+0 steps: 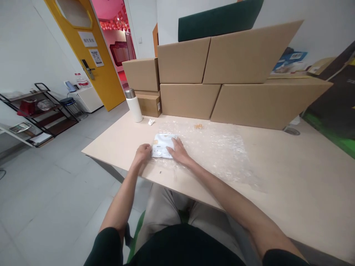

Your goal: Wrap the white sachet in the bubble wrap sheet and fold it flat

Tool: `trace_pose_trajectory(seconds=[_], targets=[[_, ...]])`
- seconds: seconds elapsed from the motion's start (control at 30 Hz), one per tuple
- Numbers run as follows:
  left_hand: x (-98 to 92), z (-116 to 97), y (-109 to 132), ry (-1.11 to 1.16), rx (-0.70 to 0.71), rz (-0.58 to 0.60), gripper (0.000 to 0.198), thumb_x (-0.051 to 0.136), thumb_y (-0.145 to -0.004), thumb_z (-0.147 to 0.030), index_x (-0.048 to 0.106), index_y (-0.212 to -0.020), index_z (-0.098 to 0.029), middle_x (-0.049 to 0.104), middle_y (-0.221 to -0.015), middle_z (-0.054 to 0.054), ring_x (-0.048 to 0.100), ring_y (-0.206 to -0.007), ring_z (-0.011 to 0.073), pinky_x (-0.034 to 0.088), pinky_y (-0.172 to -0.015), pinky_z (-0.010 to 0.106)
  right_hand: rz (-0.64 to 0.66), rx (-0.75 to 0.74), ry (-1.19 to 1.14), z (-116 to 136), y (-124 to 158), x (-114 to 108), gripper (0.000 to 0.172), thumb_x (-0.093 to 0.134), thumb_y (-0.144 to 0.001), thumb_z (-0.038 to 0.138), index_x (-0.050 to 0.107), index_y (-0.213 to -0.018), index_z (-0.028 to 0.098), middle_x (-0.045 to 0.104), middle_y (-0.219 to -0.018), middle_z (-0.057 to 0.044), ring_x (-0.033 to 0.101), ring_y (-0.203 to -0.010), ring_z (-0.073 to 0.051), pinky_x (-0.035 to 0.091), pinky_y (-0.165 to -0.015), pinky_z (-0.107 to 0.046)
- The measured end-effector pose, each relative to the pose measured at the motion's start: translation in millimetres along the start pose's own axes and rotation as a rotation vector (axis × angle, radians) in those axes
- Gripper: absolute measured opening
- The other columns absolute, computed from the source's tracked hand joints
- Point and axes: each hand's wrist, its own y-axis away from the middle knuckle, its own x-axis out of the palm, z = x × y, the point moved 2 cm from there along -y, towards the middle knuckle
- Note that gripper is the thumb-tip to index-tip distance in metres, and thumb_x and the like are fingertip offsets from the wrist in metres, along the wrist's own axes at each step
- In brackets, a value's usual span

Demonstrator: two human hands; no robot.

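A white packet [161, 146] lies on clear plastic wrap [219, 151] spread over the worktop [294, 170]. At the packet's left edge, the left hand [144, 152] curls its fingers; I cannot tell whether it grips. The right hand [179, 152] rests, fingers spread, on the packet's right side.

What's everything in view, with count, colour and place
table: one, beige, centre
packet: one, white, table's front left
plastic wrap: one sheet, clear, on table
unclear item: one, orange, amid wrap
bottle: one, white, table's back left
scrap: one, white, beside bottle
boxes: at least six, brown, table's back
dark object: one, green, atop boxes
door: one, yellow, back left
rack: one, black, far left
cabinet: one, white, beside door
stool: one, dark, beside rack
floor: one, grey, left
shirt: one, dark, bottom
trousers: one pair, beige, bottom centre
left hand: one, bare, packet's left edge
right hand: one, bare, packet's right side
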Motion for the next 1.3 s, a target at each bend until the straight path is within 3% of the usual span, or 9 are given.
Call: trace_pose_trajectory(seconds=[0.13,0.3,0.5,0.67,0.87,0.97,1.1,1.2,1.3], targets=[[1.8,5.3,0.0,0.145,-0.011,0.018,0.026,0.063,-0.075,-0.033,0.067,-0.090,-0.013,0.059,-0.065,-0.001,0.055,-0.063,0.0140,0.038,-0.057,0.022,0.000,0.002,0.081,8.1,3.1,3.7,0.064,0.038,-0.099,0.044,0.032,-0.150,0.006,0.018,-0.162,-0.024,0.021,-0.149,-0.033,0.022,-0.116,-0.042],[1.8,8.7,0.9,0.286,-0.021,0.040,0.059,0.076,-0.065,-0.028,0.063,-0.119,-0.010,0.062,-0.073,0.000,0.058,-0.066,0.0150,0.042,-0.061,0.024,-0.017,0.012,0.252,17.0,14.5,3.9,0.055,0.036,-0.100,0.043,0.049,-0.137,0.006,0.029,-0.157,-0.025,0.036,-0.138,-0.036,0.029,-0.108,-0.047],[-3.7,11.6,8.0,0.556,0.006,0.224,0.099,0.083,-0.061,-0.021,0.037,-0.149,-0.015,0.067,-0.092,0.004,0.064,-0.077,0.0159,0.049,-0.071,0.027,-0.022,-0.105,0.381,19.8,25.8,11.5,0.081,0.042,-0.092,0.066,0.048,-0.139,0.000,0.039,-0.149,-0.028,0.040,-0.129,-0.039,0.028,-0.104,-0.050],[-3.3,11.7,10.5,0.686,-0.023,0.225,0.102,0.084,-0.061,-0.017,0.035,-0.150,-0.012,0.070,-0.096,0.007,0.067,-0.080,0.0172,0.051,-0.075,0.029,-0.051,-0.203,0.523,28.0,33.4,16.2,0.074,0.039,-0.096,0.059,0.053,-0.133,-0.004,0.054,-0.132,-0.028,0.047,-0.117,-0.036,0.031,-0.098,-0.045],[1.4,6.6,8.9,0.819,-0.135,-0.016,0.081,0.082,-0.057,-0.005,0.053,-0.133,-0.007,0.064,-0.068,-0.003,0.062,-0.060,0.0103,0.047,-0.059,0.020,-0.076,-0.235,0.577,36.1,33.2,16.6,0.073,0.035,-0.098,0.057,0.060,-0.124,-0.006,0.061,-0.118,-0.029,0.050,-0.110,-0.036,0.033,-0.094,-0.045],[1.5,-1.7,7.2,0.840,-0.157,-0.041,0.066,0.081,-0.056,-0.006,0.061,-0.119,-0.006,0.065,-0.066,-0.002,0.063,-0.059,0.0113,0.049,-0.059,0.022,-0.077,-0.226,0.505,37.3,31.8,14.0,0.076,0.031,-0.097,0.063,0.062,-0.121,-0.003,0.060,-0.119,-0.029,0.051,-0.113,-0.036,0.035,-0.095,-0.045],[0.1,-27.1,10.9,0.878,-0.130,0.043,0.038,0.081,-0.052,-0.015,0.071,-0.088,-0.008,0.070,-0.068,0.005,0.064,-0.059,0.0156,0.051,-0.059,0.027,-0.047,-0.156,0.266,35.0,31.0,5.4,0.075,0.031,-0.095,0.068,0.054,-0.130,0.006,0.062,-0.121,-0.025,0.056,-0.112,-0.034,0.039,-0.095,-0.043],[1.8,-57.3,22.0,0.872,-0.035,0.071,0.041,0.085,-0.052,-0.027,0.073,-0.088,-0.012,0.072,-0.075,0.004,0.063,-0.062,0.0140,0.050,-0.061,0.024,-0.036,-0.128,-0.060,27.7,31.2,-6.1,0.073,0.025,-0.094,0.072,0.055,-0.129,0.016,0.066,-0.119,-0.018,0.060,-0.109,-0.031,0.041,-0.093,-0.042],[13.4,-92.5,37.2,0.726,0.150,0.130,0.049,0.077,-0.069,-0.054,0.074,-0.099,-0.015,0.074,-0.088,0.006,0.065,-0.074,0.0161,0.050,-0.069,0.025,-0.050,-0.057,-0.485,13.8,32.8,-19.2,0.073,0.025,-0.090,0.078,0.064,-0.112,0.022,0.068,-0.114,-0.012,0.061,-0.106,-0.027,0.044,-0.089,-0.038]])
